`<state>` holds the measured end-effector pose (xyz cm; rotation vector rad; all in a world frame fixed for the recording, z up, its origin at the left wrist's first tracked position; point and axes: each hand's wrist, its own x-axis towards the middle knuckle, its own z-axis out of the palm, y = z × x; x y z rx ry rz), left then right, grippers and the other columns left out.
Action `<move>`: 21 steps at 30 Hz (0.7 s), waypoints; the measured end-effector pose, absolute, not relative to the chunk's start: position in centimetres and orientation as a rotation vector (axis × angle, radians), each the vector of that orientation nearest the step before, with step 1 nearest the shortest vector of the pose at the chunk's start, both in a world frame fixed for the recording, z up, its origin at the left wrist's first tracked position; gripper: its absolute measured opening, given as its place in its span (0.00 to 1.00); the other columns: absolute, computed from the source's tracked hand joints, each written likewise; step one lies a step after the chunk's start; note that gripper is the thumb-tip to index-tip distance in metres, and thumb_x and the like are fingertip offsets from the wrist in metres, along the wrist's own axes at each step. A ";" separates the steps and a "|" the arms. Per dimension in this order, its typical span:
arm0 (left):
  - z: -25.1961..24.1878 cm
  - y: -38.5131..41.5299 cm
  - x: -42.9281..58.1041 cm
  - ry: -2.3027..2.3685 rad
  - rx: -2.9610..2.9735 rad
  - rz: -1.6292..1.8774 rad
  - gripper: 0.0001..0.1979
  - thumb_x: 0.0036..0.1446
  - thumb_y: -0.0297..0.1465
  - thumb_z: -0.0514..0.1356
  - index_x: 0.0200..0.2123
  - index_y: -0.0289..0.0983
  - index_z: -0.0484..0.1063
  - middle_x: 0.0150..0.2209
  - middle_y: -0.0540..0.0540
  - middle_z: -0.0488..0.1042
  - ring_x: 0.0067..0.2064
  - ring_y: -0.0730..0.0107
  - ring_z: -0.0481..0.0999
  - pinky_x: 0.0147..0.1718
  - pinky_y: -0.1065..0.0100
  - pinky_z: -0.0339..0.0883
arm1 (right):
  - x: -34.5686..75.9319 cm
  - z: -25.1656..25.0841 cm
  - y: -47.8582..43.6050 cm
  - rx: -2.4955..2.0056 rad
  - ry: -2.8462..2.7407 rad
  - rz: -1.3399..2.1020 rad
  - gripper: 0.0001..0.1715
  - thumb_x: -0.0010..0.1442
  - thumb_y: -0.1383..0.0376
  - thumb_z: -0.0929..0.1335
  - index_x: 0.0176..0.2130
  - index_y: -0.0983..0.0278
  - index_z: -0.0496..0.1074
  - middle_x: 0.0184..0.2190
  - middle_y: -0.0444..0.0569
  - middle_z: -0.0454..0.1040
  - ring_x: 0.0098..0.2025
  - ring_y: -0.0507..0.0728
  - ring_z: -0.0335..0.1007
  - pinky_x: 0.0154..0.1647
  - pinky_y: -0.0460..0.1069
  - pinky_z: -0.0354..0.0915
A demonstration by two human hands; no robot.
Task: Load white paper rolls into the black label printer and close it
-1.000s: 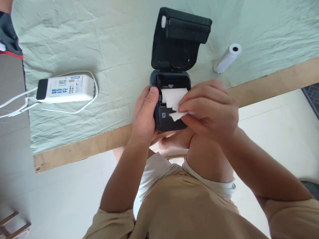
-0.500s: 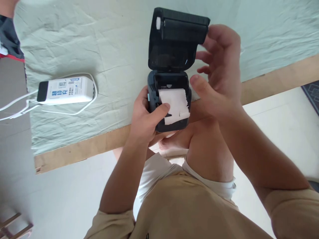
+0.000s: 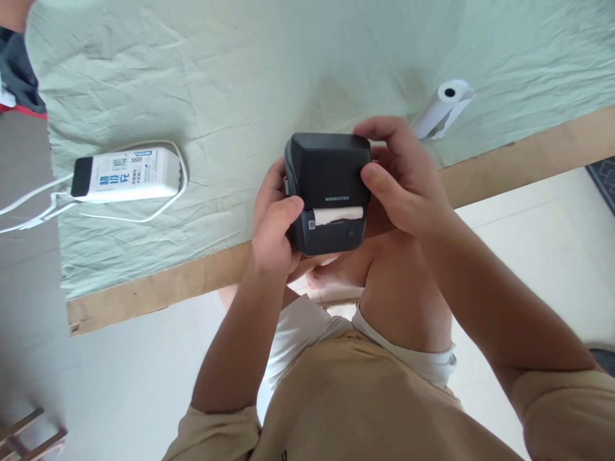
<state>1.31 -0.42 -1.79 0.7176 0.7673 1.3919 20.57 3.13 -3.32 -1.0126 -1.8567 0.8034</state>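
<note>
A small black label printer [image 3: 328,186] sits at the near edge of the table, its lid down. A strip of white paper [image 3: 337,215] sticks out of the slot on its front. My left hand [image 3: 271,224] wraps round the printer's left side, thumb on the front corner. My right hand [image 3: 401,176] grips the right side, thumb pressed on the lid and fingers curled over the back edge.
A white power bank [image 3: 127,173] with a white cable [image 3: 29,202] lies at the left on the pale green cloth [image 3: 216,83]. A white paper roll [image 3: 442,105] lies at the back right. The table's bare wooden edge [image 3: 158,291] runs in front; my knee is below.
The printer's lid, which stood up open, is now down. My right hand let go of the paper end, went up to the lid and came down with it. Only a short strip of paper shows.
</note>
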 end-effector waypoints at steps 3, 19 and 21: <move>-1.5 -0.7 1.5 0.838 0.720 1.347 0.15 0.60 0.40 0.68 0.48 0.41 0.78 0.46 0.44 0.80 0.47 0.54 0.83 0.38 0.60 0.79 | 20.3 -3.3 3.2 -0.979 -1.804 0.907 0.33 0.70 0.40 0.66 0.64 0.53 0.63 0.56 0.53 0.76 0.47 0.60 0.80 0.45 0.56 0.79; -1.1 -0.5 1.9 0.962 0.802 1.330 0.12 0.65 0.41 0.68 0.45 0.41 0.77 0.43 0.46 0.84 0.53 0.54 0.85 0.45 0.64 0.81 | 20.9 -4.3 4.1 -0.986 -1.962 0.849 0.34 0.69 0.50 0.69 0.68 0.55 0.58 0.52 0.49 0.78 0.38 0.55 0.78 0.38 0.52 0.76; -1.2 -0.5 1.8 0.965 0.806 1.327 0.12 0.65 0.41 0.69 0.45 0.41 0.77 0.44 0.46 0.83 0.54 0.54 0.85 0.45 0.64 0.81 | 21.1 -4.3 4.1 -0.985 -1.978 0.815 0.33 0.69 0.49 0.69 0.66 0.54 0.60 0.52 0.48 0.79 0.38 0.55 0.78 0.38 0.52 0.76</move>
